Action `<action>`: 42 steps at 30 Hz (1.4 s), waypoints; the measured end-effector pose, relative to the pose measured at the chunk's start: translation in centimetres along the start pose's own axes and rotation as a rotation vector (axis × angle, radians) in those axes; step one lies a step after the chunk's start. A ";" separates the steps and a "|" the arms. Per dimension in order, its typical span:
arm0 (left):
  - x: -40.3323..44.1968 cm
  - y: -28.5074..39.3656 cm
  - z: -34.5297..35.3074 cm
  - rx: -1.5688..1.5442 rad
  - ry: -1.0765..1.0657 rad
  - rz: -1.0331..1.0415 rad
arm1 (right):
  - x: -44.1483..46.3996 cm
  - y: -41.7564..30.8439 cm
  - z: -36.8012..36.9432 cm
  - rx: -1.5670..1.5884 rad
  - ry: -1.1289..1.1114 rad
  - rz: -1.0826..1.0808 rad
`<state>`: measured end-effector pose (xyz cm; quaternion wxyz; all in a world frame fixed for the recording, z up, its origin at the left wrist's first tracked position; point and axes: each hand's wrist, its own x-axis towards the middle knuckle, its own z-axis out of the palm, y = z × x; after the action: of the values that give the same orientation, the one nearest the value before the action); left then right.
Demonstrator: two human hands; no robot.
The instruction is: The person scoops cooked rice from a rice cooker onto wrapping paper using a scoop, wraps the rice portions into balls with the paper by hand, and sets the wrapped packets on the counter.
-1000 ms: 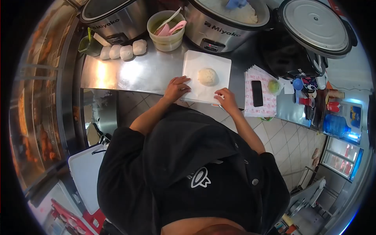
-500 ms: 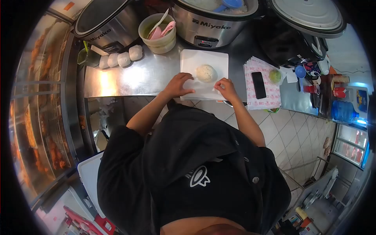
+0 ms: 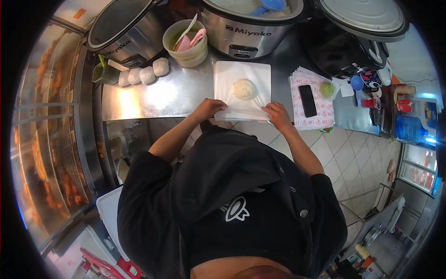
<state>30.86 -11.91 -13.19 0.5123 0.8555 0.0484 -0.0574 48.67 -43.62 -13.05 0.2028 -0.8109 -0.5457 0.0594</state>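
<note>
A rounded mound of rice (image 3: 244,89) sits on a stack of white paper (image 3: 223,74) on the steel counter. At the stack's near left corner, my left hand (image 3: 211,108) pinches the edge of the top sheet. My right hand (image 3: 277,115) pinches the near right corner of that sheet. The sheet is pulled into creases between the rice and my fingers. Both hands are closed, on either side of the rice and nearer to me, without touching it.
Behind stand an open rice cooker (image 3: 248,32) with a blue scoop (image 3: 270,5) and a tub (image 3: 186,53) with spoons. Wrapped white bundles (image 3: 147,75) lie at the left. A phone (image 3: 307,101) rests on printed paper (image 3: 318,122) at the right.
My hands have moved apart and down toward the near corners of the paper. The top sheet is now drawn taut with creases. My left fingers have closed from a spread pose.
</note>
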 end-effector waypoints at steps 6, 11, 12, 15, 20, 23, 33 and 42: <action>-1.6 -0.6 1.3 -0.333 0.148 -0.023 | -0.1 -1.5 0.4 0.416 0.252 0.129; 3.6 -2.0 0.9 -0.396 0.376 -0.040 | 2.5 1.7 2.7 0.885 0.225 0.714; 4.7 -1.5 0.7 -0.419 0.430 -0.163 | 3.0 1.8 2.3 0.880 0.231 0.711; 6.4 -0.3 0.0 -0.330 0.487 -0.292 | 4.6 3.5 3.1 0.664 0.089 0.829; 6.2 0.9 1.0 -0.180 0.642 -0.304 | 5.0 3.1 3.0 0.316 0.255 0.751; 4.0 2.9 2.4 0.486 1.033 0.054 | 8.2 4.0 0.4 0.255 0.261 0.512; 4.5 7.0 6.6 0.575 0.343 0.282 | 17.5 5.7 -0.3 -0.254 -0.262 0.378; 4.1 6.7 7.3 0.566 0.405 0.235 | 17.9 5.4 -1.9 -0.179 -0.406 0.426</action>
<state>35.54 -21.36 -11.40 0.2386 0.9571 0.0324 0.1610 61.08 -29.59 -11.19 0.0001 -0.8932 -0.3959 0.2132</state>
